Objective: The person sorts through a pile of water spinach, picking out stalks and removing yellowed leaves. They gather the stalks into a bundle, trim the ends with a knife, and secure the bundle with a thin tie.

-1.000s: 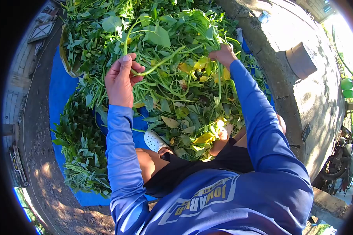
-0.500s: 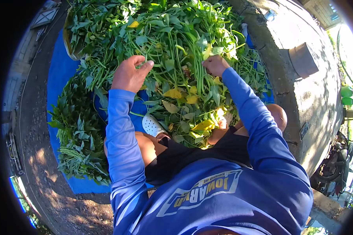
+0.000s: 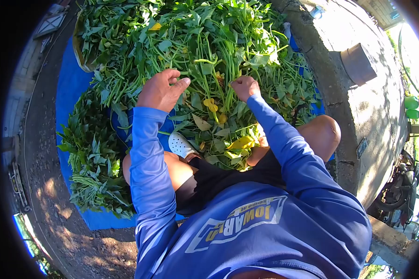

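A big heap of leafy green stems (image 3: 191, 39) spreads in front of me, with yellowed leaves mixed in. My right hand (image 3: 245, 87) is closed in a pinch at the near side of the heap, its fingertips on long green stems (image 3: 228, 95). My left hand (image 3: 165, 90) is over the heap's near left part, fingers half curled and thumb apart from the index finger. I see nothing held in it, though its palm side is partly hidden. Between the hands hang yellow leaves (image 3: 211, 105). Larger yellow leaves (image 3: 241, 142) lie near my feet.
A separate pile of bundled greens (image 3: 95, 158) lies at the left on a blue tarp (image 3: 70, 100). My foot in a white clog (image 3: 180, 144) is beside the heap. To the right are a concrete ledge (image 3: 349, 125) and a grey-brown cylinder (image 3: 358, 65).
My right hand has moved left and slightly nearer to me, and the stems beside it have shifted. My left hand has moved a little to the right. My right knee has shifted outward.
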